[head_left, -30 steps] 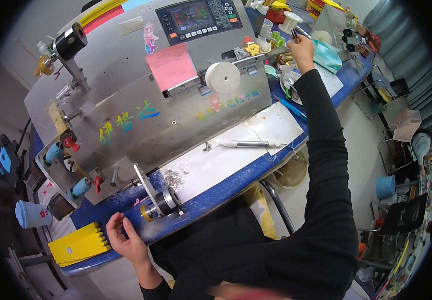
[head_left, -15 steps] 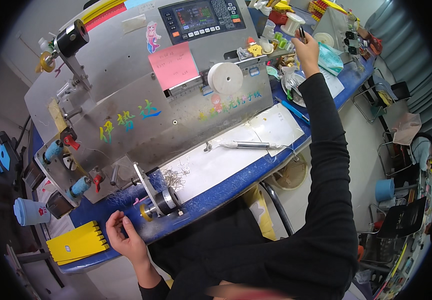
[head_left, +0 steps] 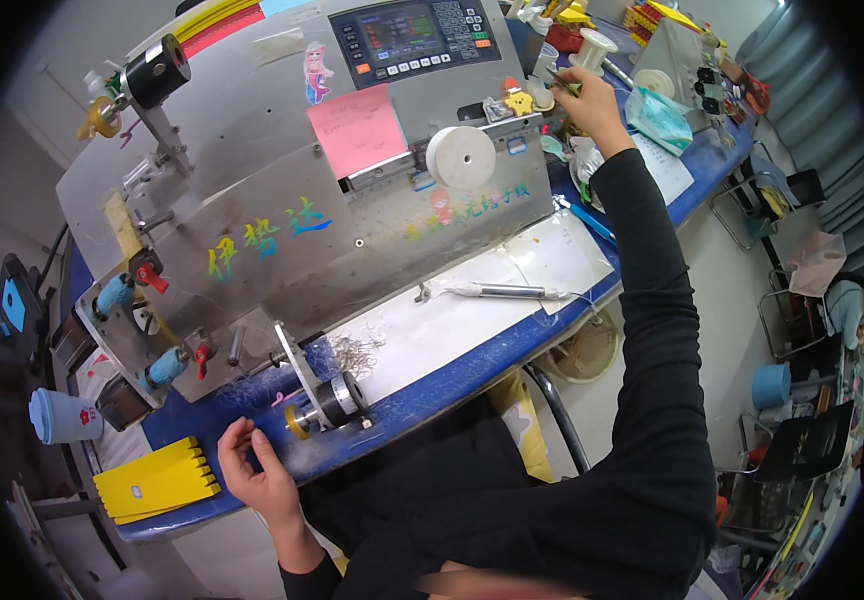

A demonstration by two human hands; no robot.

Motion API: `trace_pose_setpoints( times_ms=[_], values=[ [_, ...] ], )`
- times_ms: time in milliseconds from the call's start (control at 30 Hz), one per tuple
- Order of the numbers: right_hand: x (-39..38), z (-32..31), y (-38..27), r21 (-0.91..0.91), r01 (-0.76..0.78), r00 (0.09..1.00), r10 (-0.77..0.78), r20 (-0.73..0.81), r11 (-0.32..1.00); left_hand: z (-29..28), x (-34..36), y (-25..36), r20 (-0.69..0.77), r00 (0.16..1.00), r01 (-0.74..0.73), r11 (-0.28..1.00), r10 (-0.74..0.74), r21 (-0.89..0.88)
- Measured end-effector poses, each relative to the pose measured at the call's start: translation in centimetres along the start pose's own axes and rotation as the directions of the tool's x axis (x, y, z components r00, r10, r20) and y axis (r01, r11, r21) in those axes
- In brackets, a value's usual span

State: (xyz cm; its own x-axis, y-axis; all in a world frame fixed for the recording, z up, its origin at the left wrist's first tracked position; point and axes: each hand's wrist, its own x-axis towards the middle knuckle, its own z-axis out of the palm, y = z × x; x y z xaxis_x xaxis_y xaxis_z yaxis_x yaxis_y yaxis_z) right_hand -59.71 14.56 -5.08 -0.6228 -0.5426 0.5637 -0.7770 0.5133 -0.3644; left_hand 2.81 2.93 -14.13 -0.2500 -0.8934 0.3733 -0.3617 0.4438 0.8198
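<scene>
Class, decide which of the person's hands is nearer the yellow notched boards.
Left: the left hand is just beside the notched end of the yellow notched boards; the right hand is far off, toward the picture's upper right.

a grey-blue pleated fabric curtain (head_left: 837,115) hangs upper right; a light-blue round bucket (head_left: 771,386) is near a black metal-framed chair (head_left: 807,447).
</scene>
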Motion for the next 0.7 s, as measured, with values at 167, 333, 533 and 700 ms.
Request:
trace_pose_setpoints(
  times_ms=[167, 333, 533, 700],
  values=[
    [-0.7, -0.9, -1.3, 0.177, 0.002, 0.975, 0.037, -0.218, 0.984, 0.1, -0.1, 0.1, -0.019, 1.0, -0.013, 1.0, 0.013, -0.005],
    [-4.0, -4.9, -5.7, 0.832, 0.061, 0.92, 0.292, -0.26, 0.551, 0.0, 0.0, -0.1, -0.032, 0.999, 0.003, 0.999, -0.004, -0.054],
    [-10.9, -8.7, -12.4, 0.987, -0.043, 0.982, 0.191, 0.013, 0.152, -0.2, 0.2, 1.0, -0.022, 0.995, 0.087, 0.955, -0.098, -0.284],
    [-17.2, -8.1, -19.2, 0.997, -0.073, 0.997, -0.024, 0.073, 0.005, -0.5, 0.4, 5.3, 0.001, 0.979, -0.192, 0.933, 0.202, -0.306]
  ],
)
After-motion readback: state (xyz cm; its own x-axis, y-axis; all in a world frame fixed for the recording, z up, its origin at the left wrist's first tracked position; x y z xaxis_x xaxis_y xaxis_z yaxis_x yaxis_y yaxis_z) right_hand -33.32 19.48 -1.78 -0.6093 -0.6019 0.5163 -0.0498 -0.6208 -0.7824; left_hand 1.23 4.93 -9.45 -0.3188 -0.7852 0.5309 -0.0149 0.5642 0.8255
